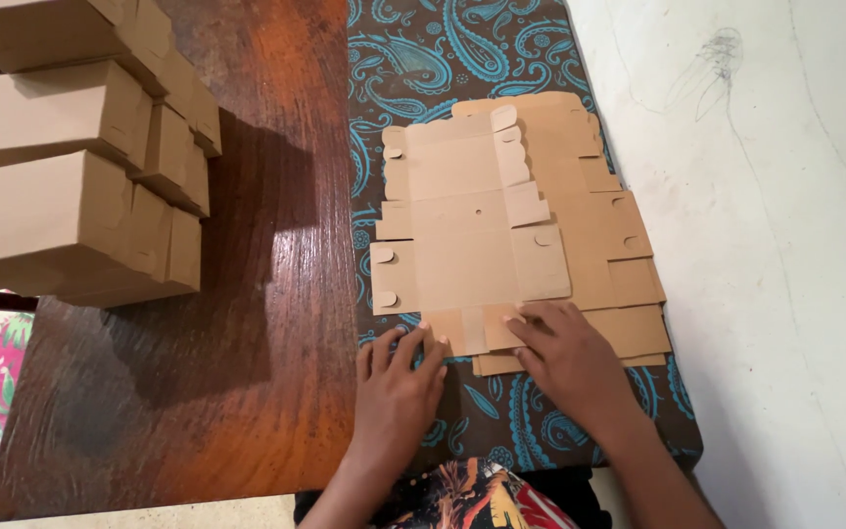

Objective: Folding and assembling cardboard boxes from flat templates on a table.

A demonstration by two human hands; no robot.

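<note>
Nearest the camera, a patch of bright patterned clothing (462, 495) shows at the bottom edge, with both forearms reaching out from it. The left hand (399, 377) lies flat with fingers spread, its tips at the near edge of the top flat brown die-cut cardboard box blank (462, 245). The right hand (565, 353) presses palm-down on the near flap, fingers together. The blank lies on a stack of like blanks (609, 255), on a dark cloth with blue paisley (423, 59) over the brown wooden worktop (247, 294).

To fold well, I judge it best to pin the panel and crease along the scored line, keeping the top sheet separate from those below.

How many blanks lie beneath cannot be told. The folded brown cardboard boxes (70, 186) at left are cut off by the frame.
</note>
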